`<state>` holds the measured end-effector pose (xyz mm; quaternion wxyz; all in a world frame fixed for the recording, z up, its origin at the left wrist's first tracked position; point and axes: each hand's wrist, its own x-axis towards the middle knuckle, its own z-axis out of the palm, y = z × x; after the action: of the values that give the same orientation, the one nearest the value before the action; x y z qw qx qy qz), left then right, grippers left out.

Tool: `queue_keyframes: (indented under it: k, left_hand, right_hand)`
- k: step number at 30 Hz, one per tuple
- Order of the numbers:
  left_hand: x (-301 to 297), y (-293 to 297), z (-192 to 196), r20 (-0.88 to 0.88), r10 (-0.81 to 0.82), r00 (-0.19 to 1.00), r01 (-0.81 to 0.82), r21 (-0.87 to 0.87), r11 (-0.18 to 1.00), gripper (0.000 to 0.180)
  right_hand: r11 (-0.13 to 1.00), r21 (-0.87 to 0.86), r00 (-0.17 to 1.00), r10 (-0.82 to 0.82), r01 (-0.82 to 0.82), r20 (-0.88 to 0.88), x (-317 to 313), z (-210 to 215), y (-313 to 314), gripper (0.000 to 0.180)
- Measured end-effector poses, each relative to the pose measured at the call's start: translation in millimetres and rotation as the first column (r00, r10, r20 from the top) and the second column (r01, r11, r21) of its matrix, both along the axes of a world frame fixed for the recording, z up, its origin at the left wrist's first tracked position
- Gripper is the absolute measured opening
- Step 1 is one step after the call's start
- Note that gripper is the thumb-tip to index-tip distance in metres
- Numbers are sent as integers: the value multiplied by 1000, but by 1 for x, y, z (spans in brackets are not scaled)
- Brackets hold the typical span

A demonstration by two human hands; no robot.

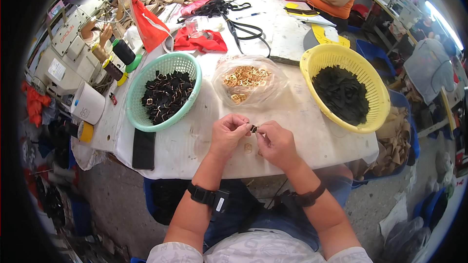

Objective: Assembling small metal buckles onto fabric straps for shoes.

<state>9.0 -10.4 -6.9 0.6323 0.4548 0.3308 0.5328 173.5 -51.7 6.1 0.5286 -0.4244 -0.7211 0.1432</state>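
A small black strap piece with a gold buckle [254,128] sits between the two hands, just above the near edge of the white table [302,117]. The left hand [228,134] is curled, its thumb and forefinger pinching the piece from the left. The right hand [277,142] is likewise curled and pinches the same piece from the right, so both hands grip it together and almost touch.

Two loose gold buckles [248,148] lie on the table just beneath the hands. Beyond them stands one clear plastic bag of gold buckles [246,84]. There are two baskets: a green basket [183,63] to the left, holding black pieces fitted with buckles, and a yellow basket [331,54] to the right, holding plain black pieces. One black phone [144,149] lies flat near the green basket.
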Motion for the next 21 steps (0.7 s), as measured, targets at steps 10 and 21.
queue_keyframes:
  k: [10,21]
  left_hand:
    - [-1,0,9,-71,-144,987,141,-36,989,10]
    - [-3,-2,7,-155,-268,951,266,-32,963,6]
  right_hand:
    - [996,79,999,-31,30,9,1,-4,1,19]
    - [990,137,997,-48,38,69,2,-4,3,19]
